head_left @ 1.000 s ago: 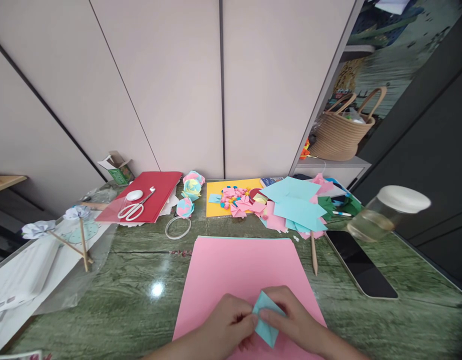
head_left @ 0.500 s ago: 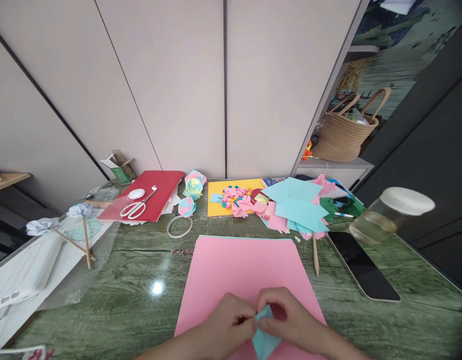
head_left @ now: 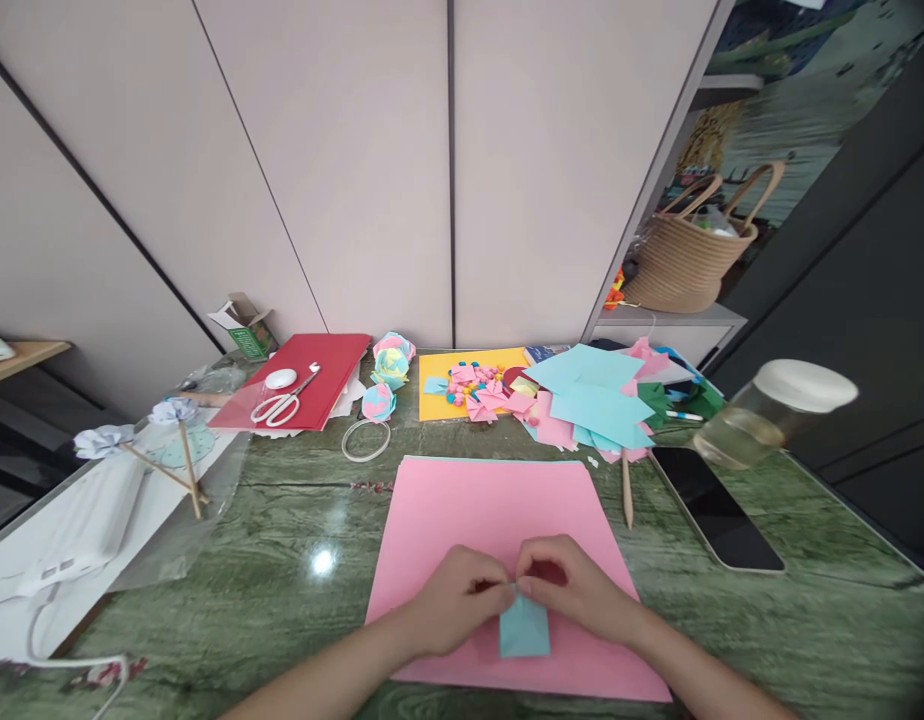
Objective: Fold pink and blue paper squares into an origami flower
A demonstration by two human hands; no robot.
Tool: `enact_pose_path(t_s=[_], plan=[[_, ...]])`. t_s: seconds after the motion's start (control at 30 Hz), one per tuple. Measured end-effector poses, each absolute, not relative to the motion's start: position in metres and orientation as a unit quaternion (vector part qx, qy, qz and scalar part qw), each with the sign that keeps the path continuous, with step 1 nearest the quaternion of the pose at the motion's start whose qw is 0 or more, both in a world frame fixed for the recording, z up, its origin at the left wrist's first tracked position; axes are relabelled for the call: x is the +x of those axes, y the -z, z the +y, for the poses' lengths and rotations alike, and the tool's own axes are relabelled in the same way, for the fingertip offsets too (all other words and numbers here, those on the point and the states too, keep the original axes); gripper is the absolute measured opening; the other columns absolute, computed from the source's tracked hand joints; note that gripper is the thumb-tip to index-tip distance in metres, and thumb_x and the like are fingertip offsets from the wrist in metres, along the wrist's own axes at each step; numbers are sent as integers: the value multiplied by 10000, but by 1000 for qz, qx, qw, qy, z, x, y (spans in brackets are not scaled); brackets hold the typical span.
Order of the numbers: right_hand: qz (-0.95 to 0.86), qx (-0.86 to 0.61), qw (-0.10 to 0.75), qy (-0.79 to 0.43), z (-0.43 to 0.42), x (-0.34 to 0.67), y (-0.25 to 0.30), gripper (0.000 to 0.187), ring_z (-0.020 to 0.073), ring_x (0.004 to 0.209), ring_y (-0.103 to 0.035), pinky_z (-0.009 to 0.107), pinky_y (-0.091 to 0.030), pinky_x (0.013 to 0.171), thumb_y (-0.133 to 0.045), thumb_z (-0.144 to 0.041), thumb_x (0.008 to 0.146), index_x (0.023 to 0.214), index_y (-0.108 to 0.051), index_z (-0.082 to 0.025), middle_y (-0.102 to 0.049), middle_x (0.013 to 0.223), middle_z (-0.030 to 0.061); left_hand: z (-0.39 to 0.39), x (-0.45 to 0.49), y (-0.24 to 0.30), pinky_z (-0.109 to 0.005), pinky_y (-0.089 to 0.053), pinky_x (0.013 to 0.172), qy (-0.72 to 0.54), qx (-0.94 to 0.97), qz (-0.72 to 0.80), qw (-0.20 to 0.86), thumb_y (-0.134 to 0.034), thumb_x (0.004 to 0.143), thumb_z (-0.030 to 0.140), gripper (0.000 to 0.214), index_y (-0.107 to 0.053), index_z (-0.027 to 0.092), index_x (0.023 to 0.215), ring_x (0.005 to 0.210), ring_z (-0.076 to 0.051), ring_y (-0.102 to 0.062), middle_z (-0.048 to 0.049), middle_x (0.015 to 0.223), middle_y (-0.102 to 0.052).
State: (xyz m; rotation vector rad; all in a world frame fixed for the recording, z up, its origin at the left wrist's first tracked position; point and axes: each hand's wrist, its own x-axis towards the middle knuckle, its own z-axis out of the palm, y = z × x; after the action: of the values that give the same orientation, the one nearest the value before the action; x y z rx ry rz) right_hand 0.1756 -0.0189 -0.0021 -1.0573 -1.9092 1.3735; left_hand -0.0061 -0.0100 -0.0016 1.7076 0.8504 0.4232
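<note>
Between my two hands is a small folded piece of light blue paper (head_left: 524, 632), its square lower part hanging toward me over a large pink sheet (head_left: 484, 505). My left hand (head_left: 466, 600) pinches its top edge from the left, thumb against bent fingers. From the right, my right hand (head_left: 571, 585) pinches the same edge, and the fingertips of both hands almost meet. Some of the fold is hidden behind my fingers. The pink sheet lies flat on the green wood-patterned table (head_left: 282, 560).
Behind lie a yellow sheet (head_left: 433, 408) with small paper pieces, cut blue paper (head_left: 593, 385) and paper flowers (head_left: 391, 365). White scissors (head_left: 278, 405) rest on a red folder (head_left: 319, 360). To the right are a wooden stick (head_left: 627, 495), a phone (head_left: 717, 510) and a lidded jar (head_left: 762, 425).
The blue paper has turned from a pointed, diamond-like look to a square edge facing me. Both hands appear slightly higher in view, still pinching it; the view has tilted down a little.
</note>
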Motion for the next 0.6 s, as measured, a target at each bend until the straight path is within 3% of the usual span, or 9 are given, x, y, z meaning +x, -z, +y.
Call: enact_pose_path(t_s=[0.1, 0.17, 0.3, 0.37, 0.43, 0.5, 0.6], plan=[[-725, -396, 260, -500, -19, 176, 0, 204, 104, 592, -430, 208, -337, 557, -489, -292, 785, 657, -540, -141, -511, 619, -10, -7, -9, 2, -211, -173, 466, -159, 725, 322, 588, -433, 766, 282, 338, -268, 158, 499, 508, -70, -195, 53, 518, -180], [-723, -410, 281, -480, -16, 177, 2, 223, 104, 593, -426, 207, -332, 554, -480, -311, 793, 657, -527, -141, -497, 616, -13, 0, -13, -1, -201, -216, 482, -162, 753, 317, 553, -386, 800, 313, 326, -332, 152, 522, 514, -73, -248, 51, 522, -243], [-692, -451, 337, -452, -5, 182, 13, 265, 115, 615, -460, 217, -353, 569, -458, -362, 801, 670, -513, -139, -514, 638, -1, 30, -35, -11, -228, -344, 621, -261, 796, 437, 328, -284, 850, 284, 284, -500, 148, 725, 674, -127, -455, -11, 697, -500], [-685, -478, 340, -432, 1, 186, 18, 268, 112, 589, -466, 214, -348, 539, -453, -362, 798, 666, -513, -137, -517, 623, -2, 48, -53, -13, -273, -353, 722, -268, 794, 529, 131, -364, 821, 235, 180, -520, 157, 868, 832, -173, -474, -59, 883, -528], [-701, -508, 331, -374, 6, 190, 22, 267, 112, 578, -474, 215, -347, 526, -435, -353, 803, 671, -523, -138, -532, 626, 1, 62, -71, -11, -324, -347, 758, -219, 752, 621, -42, -450, 768, 187, 216, -498, 154, 977, 929, -223, -450, -102, 995, -499], [-706, -524, 331, -343, 8, 191, 23, 253, 112, 564, -468, 218, -333, 517, -452, -340, 791, 654, -526, -141, -531, 610, -3, 69, -86, -6, -375, -344, 743, -209, 728, 650, -71, -441, 761, 142, 206, -497, 110, 956, 931, -264, -445, -144, 990, -482], [-713, -537, 332, -305, 6, 190, 20, 234, 117, 561, -465, 228, -323, 523, -475, -328, 774, 635, -532, -149, -532, 596, -6, 69, -99, 2, -400, -340, 735, -199, 720, 659, -85, -380, 796, 117, 141, -509, 92, 849, 889, -255, -460, -121, 881, -494]])
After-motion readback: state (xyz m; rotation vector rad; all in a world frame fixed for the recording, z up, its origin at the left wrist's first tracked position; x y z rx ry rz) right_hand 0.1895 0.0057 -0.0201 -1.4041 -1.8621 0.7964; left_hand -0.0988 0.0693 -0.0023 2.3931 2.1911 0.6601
